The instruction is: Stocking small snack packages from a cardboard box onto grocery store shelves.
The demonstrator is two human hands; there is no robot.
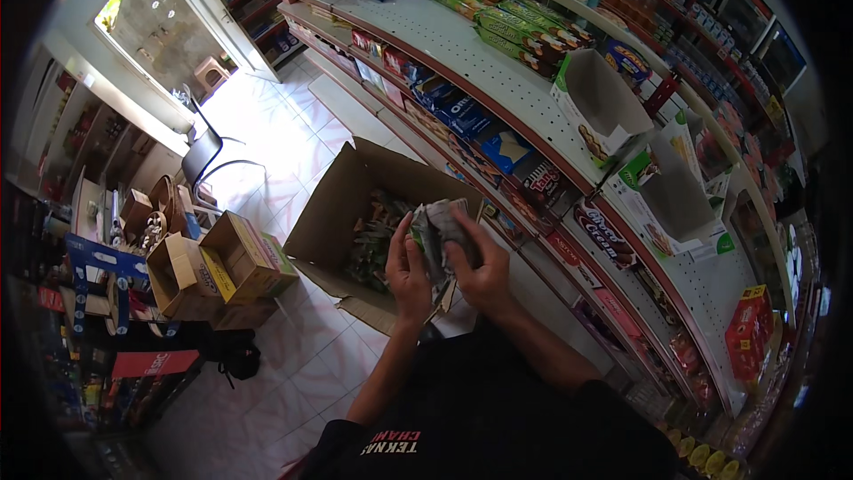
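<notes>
My left hand point(408, 280) and my right hand point(485, 270) hold a small bundle of grey and green packets point(445, 237) between them. The left fingers stand upright along the bundle's left side. From the right, my other thumb and fingers grip it. Beneath both hands is an open cardboard box point(320, 213) with a torn near edge. Inside it lies a heap of small packets point(376, 247), mostly dark green with some brown. My hands and the bundle cover the right part of the box's inside.
Store shelving point(400, 23) runs along the right, carrying green biscuit packs point(513, 30) and opened display cartons point(600, 110). Empty cardboard boxes point(243, 253) stand at left, near a chair point(203, 150) and an open door point(223, 13). A black bag point(238, 357) lies below them.
</notes>
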